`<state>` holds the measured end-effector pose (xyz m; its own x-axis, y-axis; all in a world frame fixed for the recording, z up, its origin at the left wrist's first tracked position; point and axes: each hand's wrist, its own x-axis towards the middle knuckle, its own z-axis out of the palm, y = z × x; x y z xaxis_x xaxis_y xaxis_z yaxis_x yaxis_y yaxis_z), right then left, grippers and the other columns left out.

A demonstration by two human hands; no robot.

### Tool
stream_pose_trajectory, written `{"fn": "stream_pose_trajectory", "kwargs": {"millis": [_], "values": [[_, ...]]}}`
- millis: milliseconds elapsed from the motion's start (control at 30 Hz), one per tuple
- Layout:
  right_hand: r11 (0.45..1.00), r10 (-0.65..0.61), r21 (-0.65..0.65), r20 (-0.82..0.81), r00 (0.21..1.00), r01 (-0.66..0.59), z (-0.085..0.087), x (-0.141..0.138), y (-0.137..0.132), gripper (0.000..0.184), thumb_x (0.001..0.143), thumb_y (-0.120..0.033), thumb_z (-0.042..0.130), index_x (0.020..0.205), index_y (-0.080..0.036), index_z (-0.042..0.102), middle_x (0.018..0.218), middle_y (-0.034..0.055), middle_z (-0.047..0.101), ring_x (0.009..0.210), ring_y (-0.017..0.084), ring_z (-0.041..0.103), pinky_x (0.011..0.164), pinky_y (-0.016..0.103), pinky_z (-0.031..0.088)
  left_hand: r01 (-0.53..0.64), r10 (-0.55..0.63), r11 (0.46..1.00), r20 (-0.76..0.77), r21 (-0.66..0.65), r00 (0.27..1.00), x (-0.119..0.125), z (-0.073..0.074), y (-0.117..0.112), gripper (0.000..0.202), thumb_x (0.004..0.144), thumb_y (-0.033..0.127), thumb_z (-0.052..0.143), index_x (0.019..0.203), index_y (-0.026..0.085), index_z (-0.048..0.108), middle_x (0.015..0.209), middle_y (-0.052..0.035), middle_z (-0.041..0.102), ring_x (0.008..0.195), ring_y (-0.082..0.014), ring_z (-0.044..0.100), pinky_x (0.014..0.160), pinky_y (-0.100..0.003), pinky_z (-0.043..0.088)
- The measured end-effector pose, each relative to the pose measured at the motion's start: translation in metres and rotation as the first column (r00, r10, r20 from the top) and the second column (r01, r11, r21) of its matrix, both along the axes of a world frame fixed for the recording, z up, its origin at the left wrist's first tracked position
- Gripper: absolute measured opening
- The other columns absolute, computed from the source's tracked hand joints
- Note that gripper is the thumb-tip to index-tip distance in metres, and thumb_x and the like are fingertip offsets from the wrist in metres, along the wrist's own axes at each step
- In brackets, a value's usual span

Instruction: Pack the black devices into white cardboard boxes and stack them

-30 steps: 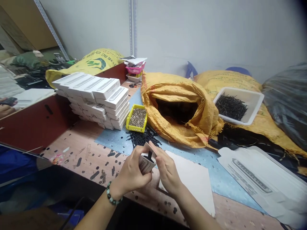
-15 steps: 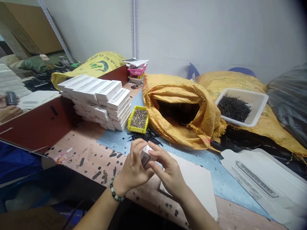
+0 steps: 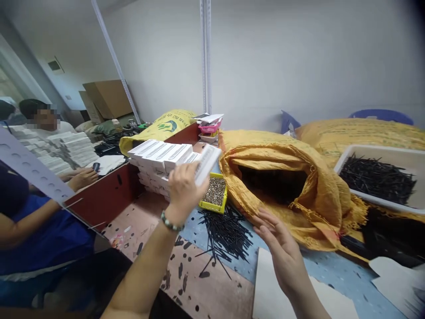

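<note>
The left hand is lifting a narrow white box into the air, its fingers curled around the lower end and gripping it at a tilt. The right hand is hanging apart from it, fingers spread and gently curved, holding nothing, above a pale cardboard sheet. Below them, a loose heap of black pins is lying on a blue mat.

The box is held by one end only, so a loosened grip could let it slip, and any contents could scatter among the pins. Just beyond, a yellow tray of tiny metal pieces is sitting beside a stack of white boxes, so a careless swing could tip the tray or topple the stack.

Farther right, a yellow woven sack is gaping open beside a white tub of black pins. On the left, a person in a blue shirt is sitting nearby.
</note>
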<state>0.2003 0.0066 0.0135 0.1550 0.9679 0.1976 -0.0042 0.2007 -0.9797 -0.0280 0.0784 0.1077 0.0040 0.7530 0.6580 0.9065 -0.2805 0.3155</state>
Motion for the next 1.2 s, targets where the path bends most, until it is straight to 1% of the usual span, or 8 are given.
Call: {"fn": "stream_pose_trajectory", "kwargs": {"millis": [133,267,700,867,1000,1067,1133,1200], "values": [[0.995,-0.087,-0.032,0.137,0.987,0.092,-0.017,0.021,-0.009,0.037,0.079,-0.052,0.062,0.098,-0.021,0.067,0.118,0.0112,0.061,0.113,0.030,0.055,0.100,0.048,0.043,-0.238,0.236,0.971,-0.119,-0.002,0.965,-0.018,0.014,0.048,0.028,0.082,0.031,0.054,0.103,0.017,0.064,0.112,-0.0162,0.062,0.109,-0.0369,0.048,0.091,-0.061,0.039],[0.987,-0.150,-0.032,0.211,0.966,0.160,-0.020,0.037,-0.015,0.038,0.076,-0.055,0.062,0.094,-0.022,0.069,0.109,0.0102,0.065,0.109,0.031,0.057,0.098,0.048,0.045,-0.313,0.320,0.947,-0.157,0.068,0.934,-0.019,0.007,0.056,0.024,0.082,0.028,0.053,0.098,0.017,0.067,0.120,-0.0152,0.059,0.113,-0.0355,0.047,0.098,-0.061,0.034],[0.998,-0.040,-0.029,0.271,0.962,0.050,-0.025,0.022,-0.006,0.038,0.078,-0.056,0.059,0.092,-0.023,0.069,0.105,0.0096,0.066,0.098,0.027,0.062,0.091,0.042,0.050,-0.213,0.212,0.977,-0.155,0.011,0.965,-0.021,-0.003,0.051,0.044,0.080,0.033,0.059,0.121,0.017,0.055,0.129,-0.0180,0.051,0.122,-0.0372,0.043,0.106,-0.070,0.020],[0.994,0.030,-0.110,0.134,0.991,-0.015,-0.019,0.003,0.005,0.040,0.075,-0.057,0.064,0.093,-0.022,0.069,0.101,0.0098,0.067,0.094,0.027,0.064,0.088,0.042,0.052,-0.157,0.157,0.987,-0.006,0.045,0.988,-0.032,-0.002,0.029,0.057,0.082,0.045,0.059,0.132,0.022,0.043,0.140,-0.0165,0.039,0.132,-0.0353,0.035,0.111,-0.065,0.021],[0.959,0.150,-0.219,-0.139,0.979,-0.178,-0.021,-0.037,0.032,0.041,0.072,-0.055,0.069,0.093,-0.020,0.068,0.098,0.0096,0.068,0.092,0.025,0.066,0.085,0.041,0.054,-0.294,0.216,0.948,0.426,0.124,0.879,-0.081,-0.036,0.011,0.059,0.091,0.045,0.041,0.141,0.027,0.017,0.151,-0.0110,0.019,0.142,-0.0231,0.022,0.114,-0.047,0.029],[0.926,0.232,-0.238,-0.255,0.939,-0.293,-0.027,-0.068,0.048,0.039,0.076,-0.054,0.066,0.095,-0.019,0.068,0.108,0.0110,0.067,0.098,0.026,0.065,0.085,0.041,0.054,-0.381,0.330,0.924,0.597,-0.045,0.731,-0.112,-0.068,0.013,0.054,0.095,0.043,0.019,0.142,0.029,-0.004,0.153,-0.0121,0.013,0.143,-0.0184,0.018,0.112,-0.045,0.033],[0.894,0.304,-0.241,-0.294,0.906,-0.378,-0.035,-0.102,0.061,0.041,0.083,-0.055,0.055,0.099,-0.020,0.067,0.114,0.0125,0.065,0.104,0.026,0.064,0.082,0.042,0.055,-0.362,0.382,0.918,0.595,-0.159,0.707,-0.138,-0.099,0.021,0.050,0.095,0.038,0.006,0.142,0.029,-0.011,0.151,-0.0160,0.019,0.139,-0.0189,0.030,0.102,-0.047,0.043],[0.893,0.335,-0.230,-0.232,0.913,-0.386,-0.041,-0.129,0.070,0.046,0.088,-0.057,0.044,0.104,-0.019,0.066,0.115,0.0137,0.065,0.105,0.026,0.063,0.080,0.044,0.055,-0.303,0.369,0.930,0.520,-0.210,0.770,-0.156,-0.125,0.032,0.051,0.096,0.038,0.011,0.143,0.030,-0.007,0.148,-0.0155,0.029,0.133,-0.0178,0.041,0.094,-0.043,0.049]]}}
